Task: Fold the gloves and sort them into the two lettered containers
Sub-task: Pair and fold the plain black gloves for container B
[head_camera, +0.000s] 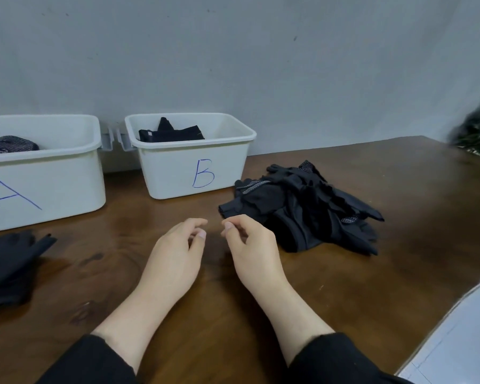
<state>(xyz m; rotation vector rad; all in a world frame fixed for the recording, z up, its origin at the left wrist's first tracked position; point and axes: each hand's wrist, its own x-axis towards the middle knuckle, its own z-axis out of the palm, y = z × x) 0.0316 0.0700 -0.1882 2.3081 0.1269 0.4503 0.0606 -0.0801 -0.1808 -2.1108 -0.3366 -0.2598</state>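
Both hands over the brown table (pixel 344 286), near centre, between folds by the look of it: left hand (pixel 175 256) and right hand (pixel 250 248) side by side, fingers loosely curled, thumb close to forefinger on each, nothing held. Unsorted gloves in a dark pile (pixel 302 206) just right of and beyond the right hand, touching or nearly touching its fingertips; some pieces with a dotted grip pattern. Second dark heap (pixel 9 261) at the near left edge of the view, partly cut off. Container A (pixel 39 178) at far left, holding a patterned grey folded glove (pixel 11 144); container B (pixel 194 164) right of it, holding a plain black folded glove (pixel 169 133); both against the wall (pixel 261 51), rims apart, clips between them. Next move, as judged: reach right, pinch one glove clear of the pile, draw it to the bare wood in front for folding. Open room: bare wood between the hands and the containers, and toward the near edge. Table edge running diagonally at the right, near the pile. Blurred green plant (pixel 477 134) at far right corner, well apart.
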